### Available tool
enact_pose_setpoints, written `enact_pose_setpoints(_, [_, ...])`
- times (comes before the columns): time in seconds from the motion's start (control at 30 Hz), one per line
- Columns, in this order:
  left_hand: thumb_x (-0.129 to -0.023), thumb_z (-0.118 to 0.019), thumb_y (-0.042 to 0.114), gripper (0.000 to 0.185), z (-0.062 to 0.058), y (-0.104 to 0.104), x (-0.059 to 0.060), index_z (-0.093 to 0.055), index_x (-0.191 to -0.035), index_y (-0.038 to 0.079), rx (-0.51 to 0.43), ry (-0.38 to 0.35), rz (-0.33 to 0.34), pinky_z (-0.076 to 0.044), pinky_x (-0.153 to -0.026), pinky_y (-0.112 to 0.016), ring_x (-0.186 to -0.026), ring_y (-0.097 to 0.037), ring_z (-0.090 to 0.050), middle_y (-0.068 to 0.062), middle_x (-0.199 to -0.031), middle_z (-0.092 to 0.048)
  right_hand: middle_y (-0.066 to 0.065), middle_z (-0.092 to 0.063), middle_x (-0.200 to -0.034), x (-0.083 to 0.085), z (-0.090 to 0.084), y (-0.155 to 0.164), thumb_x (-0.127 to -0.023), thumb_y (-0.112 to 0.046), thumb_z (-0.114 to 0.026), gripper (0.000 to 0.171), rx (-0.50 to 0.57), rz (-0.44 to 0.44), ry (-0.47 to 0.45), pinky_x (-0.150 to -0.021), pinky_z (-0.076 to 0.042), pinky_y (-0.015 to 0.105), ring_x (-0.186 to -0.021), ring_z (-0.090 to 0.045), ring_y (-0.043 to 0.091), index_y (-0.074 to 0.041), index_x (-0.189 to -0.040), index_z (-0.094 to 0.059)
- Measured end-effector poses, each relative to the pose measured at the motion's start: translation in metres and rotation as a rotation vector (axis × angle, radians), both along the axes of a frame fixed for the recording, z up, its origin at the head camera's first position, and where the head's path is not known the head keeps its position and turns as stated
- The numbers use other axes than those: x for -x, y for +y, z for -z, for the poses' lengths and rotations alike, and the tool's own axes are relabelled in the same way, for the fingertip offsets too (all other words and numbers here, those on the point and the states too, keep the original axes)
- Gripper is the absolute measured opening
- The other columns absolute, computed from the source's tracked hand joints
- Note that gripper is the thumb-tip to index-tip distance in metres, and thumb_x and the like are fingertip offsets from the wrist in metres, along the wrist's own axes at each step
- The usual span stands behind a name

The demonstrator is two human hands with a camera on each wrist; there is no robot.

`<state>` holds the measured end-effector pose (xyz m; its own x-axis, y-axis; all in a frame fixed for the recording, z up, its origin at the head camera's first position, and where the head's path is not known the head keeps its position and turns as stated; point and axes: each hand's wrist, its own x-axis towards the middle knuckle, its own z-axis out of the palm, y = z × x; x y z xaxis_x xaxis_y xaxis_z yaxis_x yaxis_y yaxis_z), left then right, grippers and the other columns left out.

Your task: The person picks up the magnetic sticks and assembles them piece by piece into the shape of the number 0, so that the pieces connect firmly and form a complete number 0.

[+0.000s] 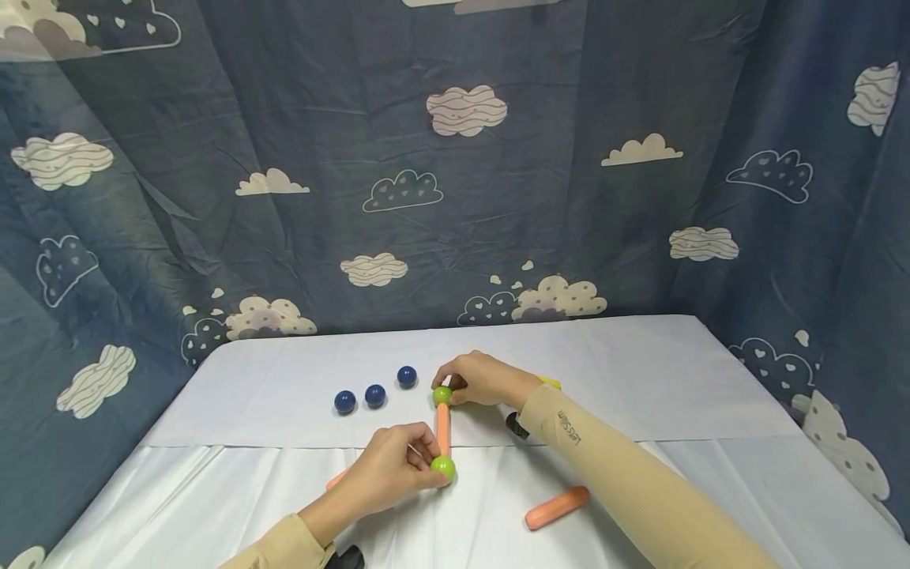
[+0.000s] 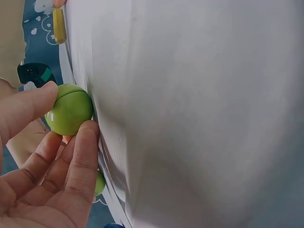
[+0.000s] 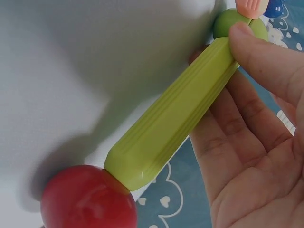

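Observation:
My left hand [image 1: 394,466] pinches a green ball [image 1: 444,469] between thumb and fingers. This ball sits at the near end of an orange rod [image 1: 444,429]. At the rod's far end, my right hand [image 1: 486,379] holds another green ball [image 1: 441,395]. In the right wrist view, a yellow-green rod [image 3: 171,114] runs from that second green ball [image 3: 225,23] to a red ball [image 3: 90,199], with my right thumb over the joint. The red ball is hidden behind my arm in the head view, where a bit of yellow [image 1: 550,382] shows.
Several blue balls, one of them nearest my right hand [image 1: 407,377], lie at the back left. A loose orange rod [image 1: 557,508] is at the front right, and another [image 1: 336,479] lies partly behind my left hand. White cloth [image 1: 626,356] covers the table; a cloud-patterned curtain [image 1: 398,237] hangs behind.

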<state>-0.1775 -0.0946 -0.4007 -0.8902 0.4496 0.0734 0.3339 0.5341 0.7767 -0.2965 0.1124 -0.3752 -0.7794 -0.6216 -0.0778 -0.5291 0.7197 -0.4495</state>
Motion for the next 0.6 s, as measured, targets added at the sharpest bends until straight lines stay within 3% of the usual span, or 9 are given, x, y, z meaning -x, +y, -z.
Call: enact_pose_setpoints(0.6, [-0.080, -0.094, 0.009, 0.028, -0.0043, 0.0006, 0.0029, -0.069, -0.093, 0.010, 0.020, -0.024, 0.020, -0.053, -0.066, -0.019, -0.072, -0.005, -0.066, 0.001, -0.088, -0.074, 0.004, -0.081, -0.111, 0.0037, 0.0045, 0.0004, -0.099, -0.006, -0.076, 0.033, 0.004, -0.026, -0.003, -0.099, -0.059, 0.036, -0.101, -0.072, 0.012, -0.015, -0.131, -0.075])
